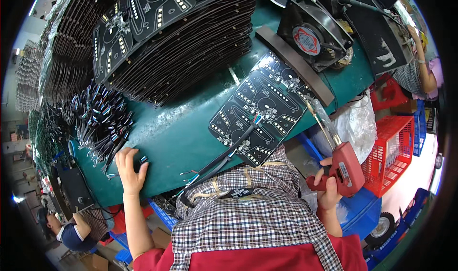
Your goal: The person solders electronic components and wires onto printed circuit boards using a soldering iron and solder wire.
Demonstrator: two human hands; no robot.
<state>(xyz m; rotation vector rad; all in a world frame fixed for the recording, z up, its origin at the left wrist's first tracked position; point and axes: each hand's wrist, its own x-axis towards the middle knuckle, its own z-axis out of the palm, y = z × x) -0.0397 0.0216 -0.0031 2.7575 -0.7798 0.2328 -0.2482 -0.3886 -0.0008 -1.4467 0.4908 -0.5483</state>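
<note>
My right hand (328, 190) is wrapped round the red grip of a soldering gun (348, 168), its long metal tip pointing up and left over the board's right edge. On the green bench in front of me lies a black circuit board (260, 109) with rows of small light chips. A black cable (222, 155) runs from the board's middle toward the bench edge, coloured wires bared at its end. My left hand (129, 170) rests at the left of the bench, fingers curled, with a short dark cable end (143, 160) between thumb and fingertips; the palm hides the rest.
A tall stack of circuit boards (186, 46) stands at the back. Left of it sits a heap of cut cables (102, 123). A dark bar (296, 65) and a black fan (312, 34) are at the back right. A red crate (389, 154) stands beyond the bench's right side.
</note>
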